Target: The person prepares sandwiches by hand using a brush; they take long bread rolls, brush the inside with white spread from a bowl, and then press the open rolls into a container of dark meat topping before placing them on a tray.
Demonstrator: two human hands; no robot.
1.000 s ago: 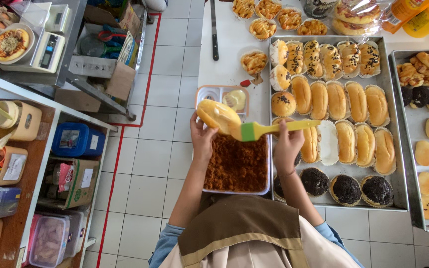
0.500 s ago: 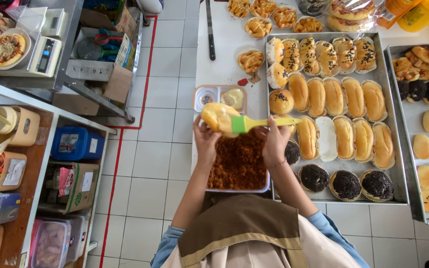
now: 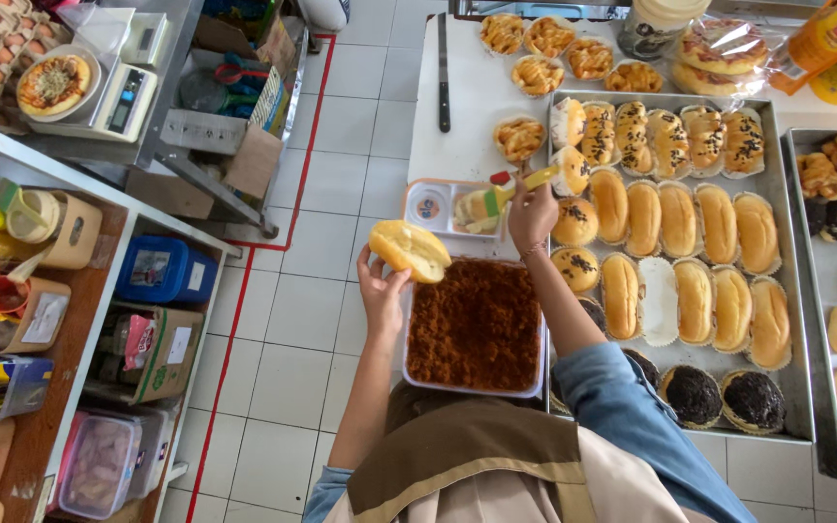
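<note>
My left hand (image 3: pixel 381 287) holds an oblong golden bun (image 3: pixel 410 250) over the near left corner of a white tray of brown crumbs (image 3: pixel 477 324). My right hand (image 3: pixel 532 211) grips a yellow-green brush (image 3: pixel 520 184), its tip reaching into a small white tub of pale yellow spread (image 3: pixel 449 207) beyond the crumb tray. Just right of that hand lies a large metal tray (image 3: pixel 785 291) with rows of glazed buns (image 3: pixel 680 223) and dark chocolate-topped buns (image 3: pixel 695 392).
A second metal tray (image 3: pixel 811 291) of round buns stands at the far right. Small topped pastries (image 3: pixel 539 74) and a long knife (image 3: pixel 444 73) lie on the white counter beyond. Left of the tiled floor is a shelf with tubs, a scale (image 3: pixel 123 97) and egg cartons.
My right hand has lifted the brush off the bun and moved it away to the tub of spread. My left hand has lowered the bun toward the crumb tray.
</note>
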